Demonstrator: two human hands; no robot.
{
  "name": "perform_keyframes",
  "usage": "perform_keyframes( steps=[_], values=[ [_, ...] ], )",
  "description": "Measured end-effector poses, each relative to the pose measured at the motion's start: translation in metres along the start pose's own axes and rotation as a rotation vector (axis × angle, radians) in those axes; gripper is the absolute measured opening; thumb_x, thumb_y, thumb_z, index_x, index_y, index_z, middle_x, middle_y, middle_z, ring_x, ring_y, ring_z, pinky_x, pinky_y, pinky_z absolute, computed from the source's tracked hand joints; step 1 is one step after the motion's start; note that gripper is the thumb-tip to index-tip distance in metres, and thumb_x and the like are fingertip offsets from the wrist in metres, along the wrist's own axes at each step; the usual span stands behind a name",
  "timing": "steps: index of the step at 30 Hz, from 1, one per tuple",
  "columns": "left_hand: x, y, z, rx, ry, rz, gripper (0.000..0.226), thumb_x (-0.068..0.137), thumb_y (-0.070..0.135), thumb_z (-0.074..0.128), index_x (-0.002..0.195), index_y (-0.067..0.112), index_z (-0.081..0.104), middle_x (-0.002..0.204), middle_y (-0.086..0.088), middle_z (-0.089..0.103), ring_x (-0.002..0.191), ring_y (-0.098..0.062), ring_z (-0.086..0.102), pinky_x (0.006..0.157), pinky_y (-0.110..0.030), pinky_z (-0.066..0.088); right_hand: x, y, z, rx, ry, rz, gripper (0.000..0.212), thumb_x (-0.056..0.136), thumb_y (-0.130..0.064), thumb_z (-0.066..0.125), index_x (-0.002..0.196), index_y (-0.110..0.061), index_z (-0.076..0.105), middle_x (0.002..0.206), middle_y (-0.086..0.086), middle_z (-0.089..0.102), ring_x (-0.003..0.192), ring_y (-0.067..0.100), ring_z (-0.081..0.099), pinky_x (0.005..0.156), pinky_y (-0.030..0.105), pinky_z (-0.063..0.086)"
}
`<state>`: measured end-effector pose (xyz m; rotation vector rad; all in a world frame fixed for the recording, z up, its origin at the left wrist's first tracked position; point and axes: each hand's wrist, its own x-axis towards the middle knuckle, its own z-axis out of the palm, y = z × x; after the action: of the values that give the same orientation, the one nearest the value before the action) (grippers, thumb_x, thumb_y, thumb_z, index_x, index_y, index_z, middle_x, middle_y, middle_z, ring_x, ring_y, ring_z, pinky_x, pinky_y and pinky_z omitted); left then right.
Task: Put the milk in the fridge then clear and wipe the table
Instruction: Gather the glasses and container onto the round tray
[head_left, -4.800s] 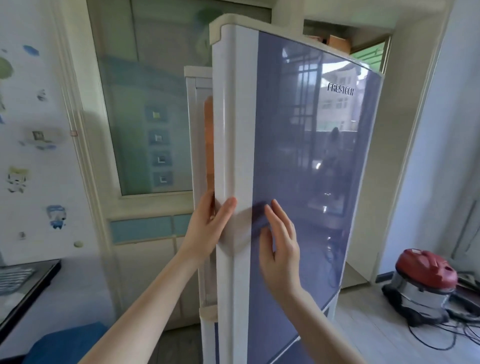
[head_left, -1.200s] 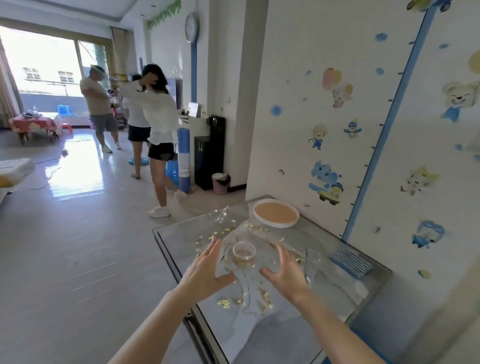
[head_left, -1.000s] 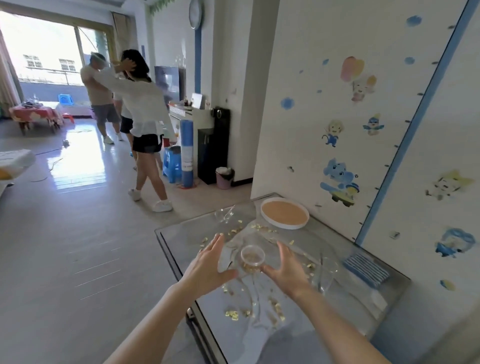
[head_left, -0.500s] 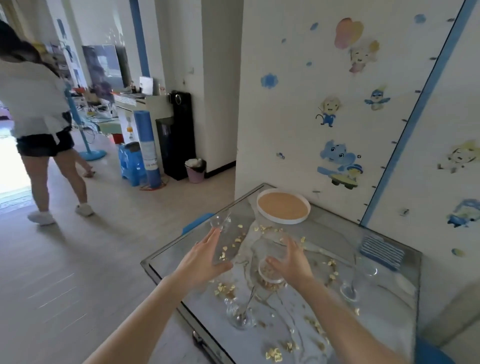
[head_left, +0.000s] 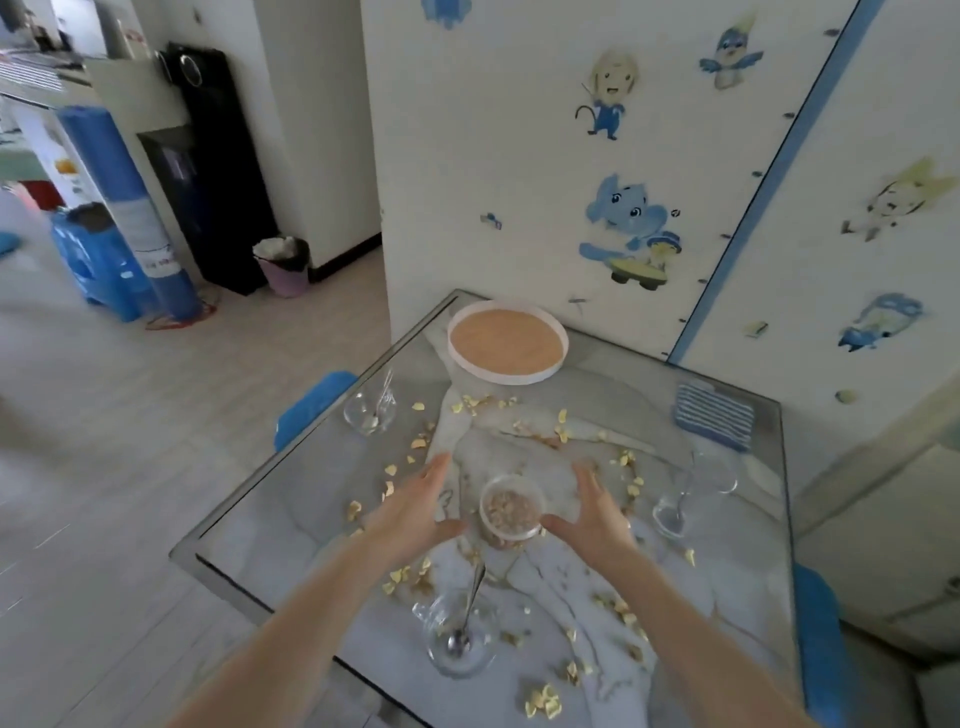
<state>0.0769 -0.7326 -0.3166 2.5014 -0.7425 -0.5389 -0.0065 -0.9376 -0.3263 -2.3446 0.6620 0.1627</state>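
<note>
**Both hands flank the jar**

The jar (head_left: 511, 512), clear and part filled with brown cereal, stands upright near the middle of the table (head_left: 249, 525). The left hand (head_left: 415, 512) is just left of the jar and the right hand (head_left: 589, 512) just right of it, palms turned toward it. Each grip is spread, fingers straight and thumb out, pinching nothing. The left thumb stops short of the jar. The right thumb reaches its rim, and I cannot tell whether it touches.

Yellow flakes (head_left: 543, 701) lie scattered all round the jar. Nearer than the jar is a glass bowl (head_left: 460, 644) with a spoon (head_left: 470, 605) leaning in it. Beyond the jar and to its left stands a second bowl (head_left: 370, 413), and to the jar's right a third bowl (head_left: 670, 514). Straight beyond the jar sits a round white tray (head_left: 506, 375). A striped cloth (head_left: 714, 415) lies beyond the jar to the right.
</note>
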Motion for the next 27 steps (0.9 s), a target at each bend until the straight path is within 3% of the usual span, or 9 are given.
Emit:
perform_keyframes(
  steps=[4,9,11,13,14,17,22,27],
  values=[
    [0.045,-0.006,0.005,0.067,-0.042,0.028,0.086,0.085,0.036,0.061,0.147,0.011,0.008,0.155,-0.006,0.017,0.14,-0.021,0.025,0.112,-0.035,0.027,0.031,0.006,0.01,-0.012,-0.056,0.021,0.083,0.085,-0.035,0.061,0.146,-0.018,0.008,0.154,0.002,0.018,0.139,0.019,0.026,0.106,0.028,0.029],
    [0.085,-0.017,0.031,0.022,-0.214,0.031,0.083,0.088,0.042,0.054,0.147,0.01,0.007,0.153,-0.008,0.023,0.138,-0.02,0.027,0.108,-0.031,0.027,0.059,0.026,0.034,-0.005,-0.147,0.107,0.085,0.085,-0.032,0.062,0.147,-0.017,0.005,0.156,0.002,0.011,0.142,0.02,0.019,0.111,0.03,0.023],
    [0.097,-0.024,0.041,0.002,-0.255,0.014,0.08,0.088,0.04,0.054,0.147,0.012,0.009,0.144,-0.011,0.037,0.13,-0.022,0.039,0.098,-0.03,0.036,0.066,0.03,0.044,0.021,-0.178,0.158,0.085,0.085,-0.031,0.063,0.147,-0.018,0.006,0.155,0.003,0.015,0.141,0.021,0.022,0.111,0.032,0.025],
    [0.111,-0.029,0.05,-0.002,-0.273,-0.013,0.074,0.089,0.041,0.052,0.146,0.012,0.014,0.127,-0.011,0.052,0.112,-0.024,0.053,0.077,-0.027,0.043,0.073,0.036,0.055,0.067,-0.187,0.207,0.083,0.086,-0.032,0.061,0.147,-0.017,0.008,0.153,0.005,0.02,0.139,0.022,0.027,0.11,0.035,0.029],
    [0.117,-0.032,0.055,-0.005,-0.29,-0.036,0.072,0.09,0.041,0.05,0.146,0.012,0.015,0.128,-0.012,0.052,0.112,-0.025,0.054,0.076,-0.027,0.044,0.076,0.037,0.06,0.087,-0.186,0.221,0.081,0.086,-0.033,0.06,0.146,-0.016,0.009,0.153,0.006,0.022,0.138,0.023,0.029,0.111,0.036,0.031],
    [0.133,-0.038,0.067,-0.075,-0.345,-0.087,0.066,0.093,0.038,0.047,0.145,0.009,0.019,0.144,-0.011,0.039,0.128,-0.025,0.043,0.098,-0.035,0.041,0.081,0.039,0.073,0.168,-0.178,0.288,0.076,0.088,-0.034,0.057,0.146,-0.016,0.012,0.152,0.007,0.024,0.136,0.025,0.032,0.109,0.043,0.034],
    [0.156,-0.051,0.08,-0.221,-0.435,-0.082,0.046,0.095,0.034,0.045,0.135,0.012,0.038,0.135,-0.006,0.049,0.121,-0.024,0.049,0.094,-0.031,0.043,0.091,0.031,0.092,0.355,-0.068,0.463,0.062,0.094,-0.028,0.048,0.145,-0.012,0.017,0.15,0.008,0.028,0.132,0.025,0.04,0.106,0.04,0.039],
    [0.176,-0.07,0.089,-0.312,-0.535,-0.007,0.049,0.093,0.039,0.045,0.137,0.017,0.04,0.138,-0.003,0.049,0.124,-0.022,0.049,0.101,-0.043,0.043,0.097,0.028,0.104,0.345,0.038,0.577,0.051,0.098,-0.023,0.039,0.144,-0.014,0.021,0.15,0.007,0.03,0.136,0.023,0.033,0.106,0.035,0.033]
  ],
)
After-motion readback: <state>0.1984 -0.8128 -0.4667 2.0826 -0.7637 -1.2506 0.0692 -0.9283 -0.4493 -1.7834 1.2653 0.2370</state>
